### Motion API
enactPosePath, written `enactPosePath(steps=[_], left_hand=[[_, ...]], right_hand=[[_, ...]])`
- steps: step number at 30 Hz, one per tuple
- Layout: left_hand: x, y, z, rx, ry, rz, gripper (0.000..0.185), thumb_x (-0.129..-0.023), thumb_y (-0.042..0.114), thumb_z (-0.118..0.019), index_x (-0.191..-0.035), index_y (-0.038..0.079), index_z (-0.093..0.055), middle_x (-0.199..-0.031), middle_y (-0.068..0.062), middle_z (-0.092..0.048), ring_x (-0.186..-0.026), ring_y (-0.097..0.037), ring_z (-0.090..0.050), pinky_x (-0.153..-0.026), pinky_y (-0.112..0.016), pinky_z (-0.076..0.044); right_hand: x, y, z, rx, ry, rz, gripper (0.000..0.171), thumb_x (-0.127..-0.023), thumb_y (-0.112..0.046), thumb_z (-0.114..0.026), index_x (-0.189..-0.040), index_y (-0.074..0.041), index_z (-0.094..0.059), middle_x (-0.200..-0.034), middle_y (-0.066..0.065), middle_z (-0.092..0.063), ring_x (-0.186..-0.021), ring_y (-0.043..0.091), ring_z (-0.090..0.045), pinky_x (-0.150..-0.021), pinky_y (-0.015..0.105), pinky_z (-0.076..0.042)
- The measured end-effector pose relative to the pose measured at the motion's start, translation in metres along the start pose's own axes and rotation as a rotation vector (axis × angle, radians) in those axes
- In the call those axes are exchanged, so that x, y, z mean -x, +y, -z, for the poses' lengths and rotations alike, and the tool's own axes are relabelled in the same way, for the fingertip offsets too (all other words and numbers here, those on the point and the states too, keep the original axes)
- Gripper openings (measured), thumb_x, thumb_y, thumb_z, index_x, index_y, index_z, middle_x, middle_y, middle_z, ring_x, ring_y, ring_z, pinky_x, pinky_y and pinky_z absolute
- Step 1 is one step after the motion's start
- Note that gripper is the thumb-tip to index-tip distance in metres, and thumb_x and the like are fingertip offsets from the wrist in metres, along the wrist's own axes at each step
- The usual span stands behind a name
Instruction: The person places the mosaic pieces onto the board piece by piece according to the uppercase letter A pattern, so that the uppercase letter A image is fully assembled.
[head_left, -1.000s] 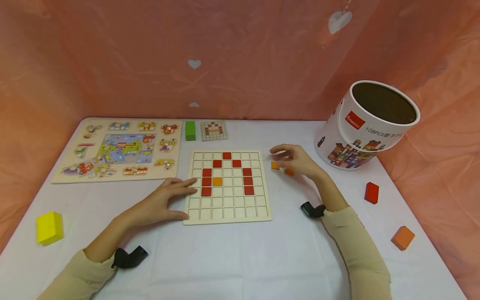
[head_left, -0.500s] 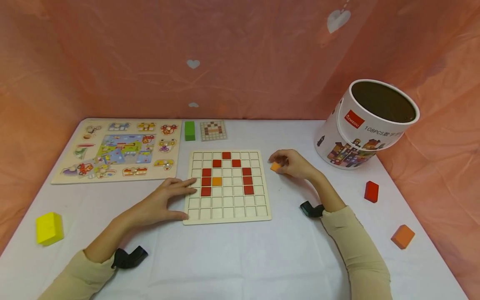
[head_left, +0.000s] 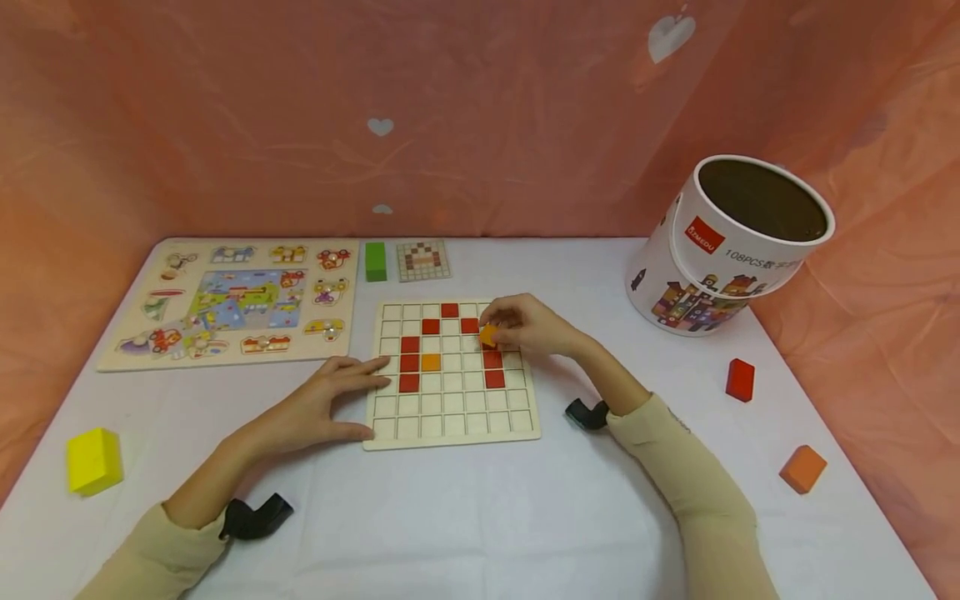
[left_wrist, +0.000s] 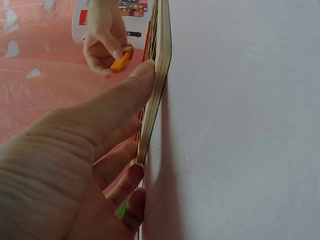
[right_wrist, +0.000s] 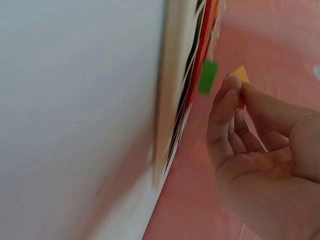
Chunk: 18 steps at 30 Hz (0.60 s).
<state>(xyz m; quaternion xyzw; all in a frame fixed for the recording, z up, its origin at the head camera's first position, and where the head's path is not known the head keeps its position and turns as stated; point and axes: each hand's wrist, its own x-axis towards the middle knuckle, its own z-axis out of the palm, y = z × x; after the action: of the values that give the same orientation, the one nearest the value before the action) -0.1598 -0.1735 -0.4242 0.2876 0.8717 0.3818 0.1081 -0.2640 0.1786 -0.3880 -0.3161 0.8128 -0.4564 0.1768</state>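
Observation:
A square wooden grid board (head_left: 450, 427) lies on the white table with red tiles (head_left: 408, 362) set in an arch and one orange tile (head_left: 431, 362) inside the left column. Over the board's upper right part, my right hand (head_left: 536, 327) pinches another orange tile (head_left: 488, 336) between thumb and fingers; the right wrist view shows this tile (right_wrist: 242, 74) standing out past the fingertips. My left hand (head_left: 322, 404) rests against the board's left edge, its fingers extended and the thumb (left_wrist: 142, 75) touching the rim near the front corner.
Behind the board stand a green block (head_left: 376, 262) and a small pattern card (head_left: 423, 260). A picture puzzle (head_left: 225, 354) lies back left, a yellow block (head_left: 94, 461) front left. On the right are a bucket (head_left: 720, 258), a red block (head_left: 740, 380) and an orange block (head_left: 803, 468).
My right hand reached down to the orange tiles right of the board, took hold of one and carried it left over the grid. The left hand has stayed at the board's edge.

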Motion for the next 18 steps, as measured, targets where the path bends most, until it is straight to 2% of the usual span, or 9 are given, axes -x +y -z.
enactPosePath(steps=[5,9,11,13,18], left_hand=[[0.0,0.0,0.0,-0.004,0.007,-0.005,0.066,-0.076,0.029,-0.088,-0.134,0.01,-0.064,-0.156,-0.002,-0.041,-0.128,-0.018,-0.035,-0.104,-0.041,-0.032],[0.0,0.0,0.0,-0.009,0.006,-0.011,0.066,-0.076,0.029,-0.088,-0.134,0.009,-0.064,-0.156,-0.002,-0.041,-0.128,-0.018,-0.035,-0.104,-0.042,-0.032],[0.0,0.0,0.0,-0.012,0.005,-0.015,0.066,-0.076,0.029,-0.088,-0.134,0.009,-0.064,-0.156,-0.003,-0.041,-0.128,-0.018,-0.035,-0.104,-0.043,-0.032],[0.0,0.0,0.0,-0.017,0.005,-0.019,0.066,-0.076,0.028,-0.088,-0.134,0.008,-0.064,-0.156,-0.003,-0.041,-0.128,-0.018,-0.035,-0.104,-0.044,-0.032],[0.0,0.0,0.0,-0.019,0.004,-0.019,0.066,-0.076,0.028,-0.087,-0.134,0.008,-0.063,-0.157,-0.003,-0.04,-0.128,-0.018,-0.035,-0.104,-0.045,-0.032]], right_hand=[[-0.018,-0.014,-0.018,-0.009,-0.153,0.003,0.017,-0.092,0.009,-0.062,-0.108,0.007,-0.068,-0.101,0.013,-0.065,-0.082,0.018,-0.058,-0.075,0.028,-0.052],[-0.026,-0.019,-0.029,0.004,-0.207,-0.02,0.018,-0.092,0.012,-0.061,-0.108,0.008,-0.068,-0.09,0.012,-0.063,-0.072,0.018,-0.062,-0.07,0.029,-0.055],[-0.027,-0.02,-0.032,0.009,-0.218,-0.045,0.019,-0.092,0.012,-0.061,-0.109,0.008,-0.068,-0.087,0.012,-0.062,-0.066,0.019,-0.063,-0.067,0.029,-0.055],[-0.026,-0.021,-0.034,0.045,-0.211,-0.052,0.019,-0.091,0.011,-0.062,-0.109,0.007,-0.068,-0.088,0.011,-0.063,-0.07,0.018,-0.062,-0.069,0.027,-0.054],[-0.02,-0.026,-0.035,0.222,-0.14,-0.016,0.018,-0.093,0.001,-0.066,-0.111,0.003,-0.069,-0.096,0.008,-0.065,-0.083,0.015,-0.058,-0.075,0.023,-0.049]])
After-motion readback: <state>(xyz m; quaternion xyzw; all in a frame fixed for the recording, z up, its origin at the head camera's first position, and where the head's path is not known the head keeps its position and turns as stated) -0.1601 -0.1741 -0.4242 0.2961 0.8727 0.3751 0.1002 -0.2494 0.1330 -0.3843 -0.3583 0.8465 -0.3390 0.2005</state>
